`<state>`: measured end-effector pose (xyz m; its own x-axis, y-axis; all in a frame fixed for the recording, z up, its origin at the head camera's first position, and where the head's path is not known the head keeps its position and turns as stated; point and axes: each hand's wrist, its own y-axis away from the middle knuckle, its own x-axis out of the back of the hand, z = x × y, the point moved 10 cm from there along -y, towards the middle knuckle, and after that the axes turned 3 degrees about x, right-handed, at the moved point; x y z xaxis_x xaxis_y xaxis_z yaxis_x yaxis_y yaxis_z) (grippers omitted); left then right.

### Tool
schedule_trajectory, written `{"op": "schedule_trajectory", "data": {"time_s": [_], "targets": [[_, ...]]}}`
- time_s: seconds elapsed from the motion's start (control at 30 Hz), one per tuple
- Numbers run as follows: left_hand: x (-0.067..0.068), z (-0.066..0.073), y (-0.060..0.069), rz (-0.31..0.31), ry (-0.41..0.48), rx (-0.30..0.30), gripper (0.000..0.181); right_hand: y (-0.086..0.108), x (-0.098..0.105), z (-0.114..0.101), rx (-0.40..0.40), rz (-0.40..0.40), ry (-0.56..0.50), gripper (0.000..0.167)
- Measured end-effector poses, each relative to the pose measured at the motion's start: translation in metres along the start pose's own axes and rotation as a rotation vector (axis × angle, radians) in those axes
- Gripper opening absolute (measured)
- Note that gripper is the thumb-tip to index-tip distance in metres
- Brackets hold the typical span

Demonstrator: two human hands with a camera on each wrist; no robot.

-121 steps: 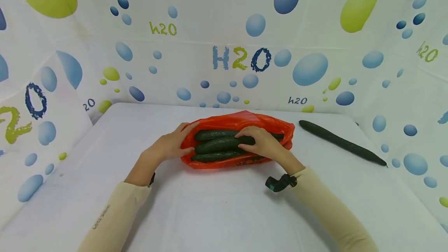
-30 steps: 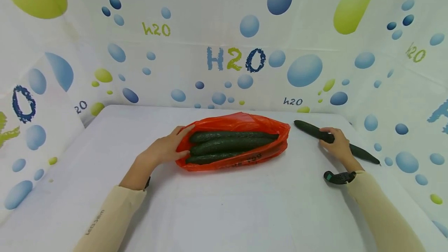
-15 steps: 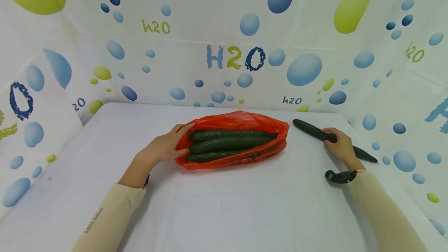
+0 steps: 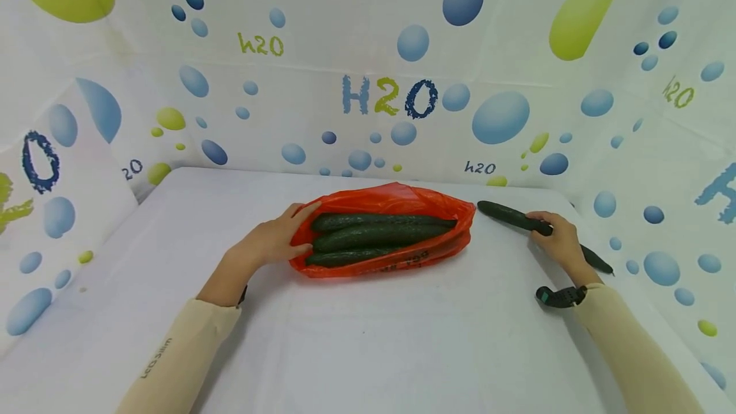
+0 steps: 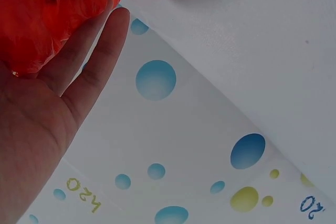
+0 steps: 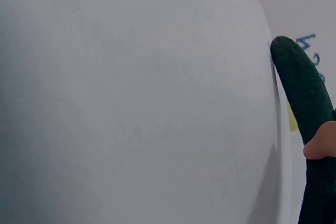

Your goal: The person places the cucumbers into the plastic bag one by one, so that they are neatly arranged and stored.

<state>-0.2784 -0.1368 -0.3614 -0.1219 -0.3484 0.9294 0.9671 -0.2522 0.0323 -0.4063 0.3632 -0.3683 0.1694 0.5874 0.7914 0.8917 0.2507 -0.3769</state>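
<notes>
Near the table's middle lies a red plastic bag (image 4: 397, 193), its mouth facing up. Three long dark green cucumbers (image 4: 379, 234) are visible inside it, side by side. My left hand (image 4: 266, 243) rests against the bag's left end, thumb and fingers spread over the rim; in the left wrist view two straight fingers (image 5: 102, 61) lie along the red plastic. To the right of the bag, my right hand (image 4: 558, 238) grips a single cucumber (image 4: 506, 213) around its middle, hiding that part. The right wrist view shows the thumb (image 6: 321, 141) across this cucumber's dark skin.
A white cloth covers the table (image 4: 368, 344). Behind it and at both sides hangs a white sheet (image 4: 322, 101) printed with blue and green drops and H2O lettering. The table's back edge runs just behind the bag.
My right hand has left the cucumbers in the bag and taken hold of the separate one on the right. That cucumber has shifted slightly left. My left hand stays at the bag.
</notes>
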Motion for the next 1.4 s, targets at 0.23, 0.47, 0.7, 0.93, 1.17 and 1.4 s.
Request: {"op": "schedule_trajectory", "data": {"time_s": [0.23, 0.47, 0.7, 0.93, 1.17, 1.4], "targets": [[0.000, 0.000, -0.001, -0.003, 0.007, 0.000, 0.080, -0.003, 0.001, -0.017, 0.024, 0.008, -0.003, 0.039], [-0.001, 0.001, 0.000, -0.006, -0.002, 0.000, 0.082, -0.004, 0.009, -0.037, 0.080, 0.078, -0.010, 0.037], [0.000, 0.000, -0.001, -0.002, -0.022, 0.006, 0.082, -0.004, 0.022, -0.071, 0.209, 0.214, -0.043, 0.037], [0.000, 0.001, 0.000, -0.011, -0.016, 0.007, 0.081, -0.002, 0.034, -0.103, 0.286, 0.295, -0.116, 0.038], [0.000, 0.001, 0.002, -0.013, -0.022, 0.009, 0.080, 0.006, 0.048, -0.158, 0.342, 0.324, -0.190, 0.037], [-0.003, 0.000, 0.001, -0.018, -0.023, 0.009, 0.081, 0.010, 0.050, -0.188, 0.384, 0.324, -0.290, 0.039]]}}
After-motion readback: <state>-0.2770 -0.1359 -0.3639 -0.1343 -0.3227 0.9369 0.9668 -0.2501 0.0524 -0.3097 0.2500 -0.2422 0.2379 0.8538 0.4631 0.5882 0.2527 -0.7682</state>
